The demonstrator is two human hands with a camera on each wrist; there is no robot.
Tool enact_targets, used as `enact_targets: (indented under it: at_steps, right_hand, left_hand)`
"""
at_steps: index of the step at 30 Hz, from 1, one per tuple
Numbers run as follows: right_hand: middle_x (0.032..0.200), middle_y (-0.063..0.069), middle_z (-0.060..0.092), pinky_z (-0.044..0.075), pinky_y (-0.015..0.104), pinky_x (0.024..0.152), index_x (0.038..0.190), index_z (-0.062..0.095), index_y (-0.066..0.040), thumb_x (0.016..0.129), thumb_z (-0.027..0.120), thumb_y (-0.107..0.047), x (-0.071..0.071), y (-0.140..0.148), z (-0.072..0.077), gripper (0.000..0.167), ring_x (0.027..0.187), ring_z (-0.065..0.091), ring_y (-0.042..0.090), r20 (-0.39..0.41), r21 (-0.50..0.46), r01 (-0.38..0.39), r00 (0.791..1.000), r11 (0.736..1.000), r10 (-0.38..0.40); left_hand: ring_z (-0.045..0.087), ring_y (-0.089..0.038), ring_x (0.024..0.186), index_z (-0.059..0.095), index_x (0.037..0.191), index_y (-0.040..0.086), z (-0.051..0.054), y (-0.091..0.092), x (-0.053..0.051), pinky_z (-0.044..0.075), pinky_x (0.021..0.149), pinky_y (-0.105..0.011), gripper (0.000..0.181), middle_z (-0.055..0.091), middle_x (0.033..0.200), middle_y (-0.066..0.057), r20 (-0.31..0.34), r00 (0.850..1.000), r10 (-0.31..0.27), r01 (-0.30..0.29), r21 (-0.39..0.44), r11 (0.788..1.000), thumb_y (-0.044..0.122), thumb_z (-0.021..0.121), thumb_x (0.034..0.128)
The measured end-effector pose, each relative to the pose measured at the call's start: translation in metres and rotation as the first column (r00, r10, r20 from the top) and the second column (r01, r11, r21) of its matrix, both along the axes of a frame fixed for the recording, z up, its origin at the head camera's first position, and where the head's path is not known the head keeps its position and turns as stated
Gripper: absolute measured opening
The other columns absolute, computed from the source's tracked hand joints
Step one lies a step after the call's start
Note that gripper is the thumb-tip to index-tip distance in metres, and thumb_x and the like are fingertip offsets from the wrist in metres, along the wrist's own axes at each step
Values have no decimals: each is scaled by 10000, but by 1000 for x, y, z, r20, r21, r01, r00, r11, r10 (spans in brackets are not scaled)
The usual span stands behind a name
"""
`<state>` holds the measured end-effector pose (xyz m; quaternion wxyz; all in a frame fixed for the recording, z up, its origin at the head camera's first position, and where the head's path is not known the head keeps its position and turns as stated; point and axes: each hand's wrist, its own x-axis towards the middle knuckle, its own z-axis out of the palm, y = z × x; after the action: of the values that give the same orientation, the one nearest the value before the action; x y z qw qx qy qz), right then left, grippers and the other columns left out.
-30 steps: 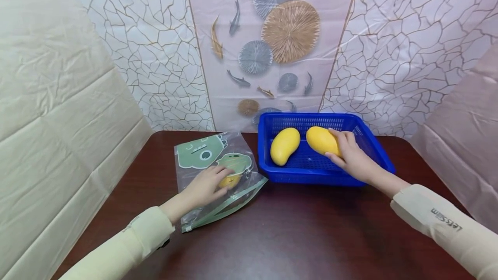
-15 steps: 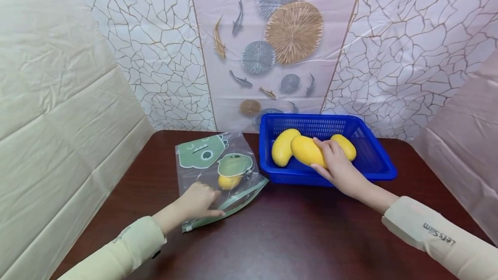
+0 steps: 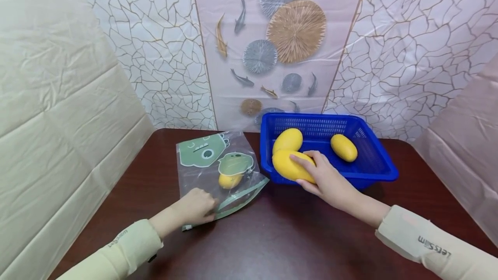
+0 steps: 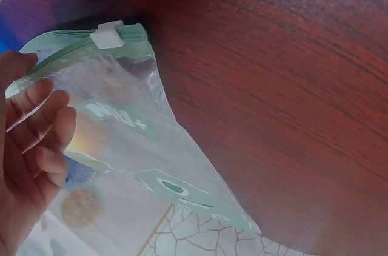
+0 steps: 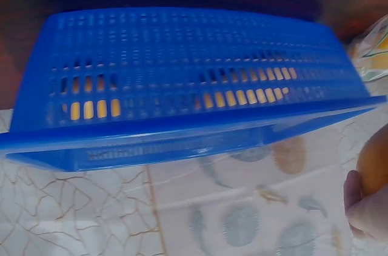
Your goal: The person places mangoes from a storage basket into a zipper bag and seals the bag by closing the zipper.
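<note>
Above the front edge of the blue basket (image 3: 373, 159), my right hand (image 3: 327, 180) grips a yellow mango (image 3: 292, 165). Another mango (image 3: 288, 138) lies partly behind it in the basket, and a third mango (image 3: 344, 147) sits at the basket's right. My left hand (image 3: 192, 206) is at the green zip edge of a clear zip bag (image 3: 202, 180), which lies flat with one mango (image 3: 229, 180) inside. In the left wrist view, the loosely bent fingers (image 4: 51, 122) and thumb are apart beside the zip strip; whether they touch it is unclear. A white slider (image 4: 108, 35) sits at the bag's corner.
The dark brown table (image 3: 264, 245) extends in front of the bag and basket. A patterned cloth (image 3: 292, 72) hangs behind it, and pale cloth walls (image 3: 58, 111) stand on both sides.
My right hand has carried the mango left and forward towards the basket's front edge, uncovering the one at right. My left hand has drawn back from the bagged mango to the bag's zip edge.
</note>
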<state>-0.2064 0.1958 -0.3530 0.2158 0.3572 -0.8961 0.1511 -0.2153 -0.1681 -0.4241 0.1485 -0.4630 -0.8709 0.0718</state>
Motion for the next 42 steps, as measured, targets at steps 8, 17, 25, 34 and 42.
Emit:
enact_targets:
  at_steps: [8, 17, 25, 34, 42]
  right_hand:
    - [1292, 162, 486, 498, 438, 904, 1385, 440, -177, 855, 687, -214, 15, -14, -5, 587, 1132, 525, 303, 15, 40, -80, 997, 996, 79]
    - [1286, 211, 501, 522, 409, 871, 1368, 465, -172, 955, 372, -440, 21, -26, -17, 501, 1139, 539, 318, -44, 74, -157, 986, 985, 161]
    - [1249, 207, 537, 534, 378, 836, 1321, 521, -165, 873, 652, -341, 31, -41, -38, 499, 1109, 556, 307, -94, 215, -267, 952, 939, 292]
    - [1174, 161, 574, 509, 326, 837, 1280, 554, -186, 729, 795, -328, 29, -58, -48, 618, 1023, 539, 249, -184, 293, -277, 923, 915, 338]
    - [1205, 162, 567, 502, 319, 860, 1297, 539, -205, 779, 752, -342, 26, -69, -51, 577, 1043, 532, 239, -143, 326, -270, 933, 906, 329]
  left_hand:
    - [482, -110, 444, 455, 593, 192, 1, -1, -2, 340, 412, -270, 288, 478, 529, 88, -5, 1000, -28, 28, 0, 1000, 270, 720, 672]
    - [486, -119, 448, 476, 596, 172, -2, 0, -3, 334, 385, -276, 261, 483, 518, 63, -168, 978, -123, 122, -18, 992, 241, 717, 669]
    - [484, -134, 447, 499, 609, 146, -2, -3, -6, 348, 409, -261, 194, 493, 515, 39, -435, 887, -155, 197, 52, 979, 224, 675, 632]
    - [591, -155, 644, 617, 887, 87, 1, -4, -9, 494, 556, -262, 215, 613, 753, -7, -468, 875, -127, 220, 151, 964, 138, 411, 850]
    - [627, -135, 702, 677, 1068, 40, -1, -6, -2, 523, 544, -240, 443, 659, 837, -20, -467, 869, -164, 293, 218, 931, 60, 241, 990]
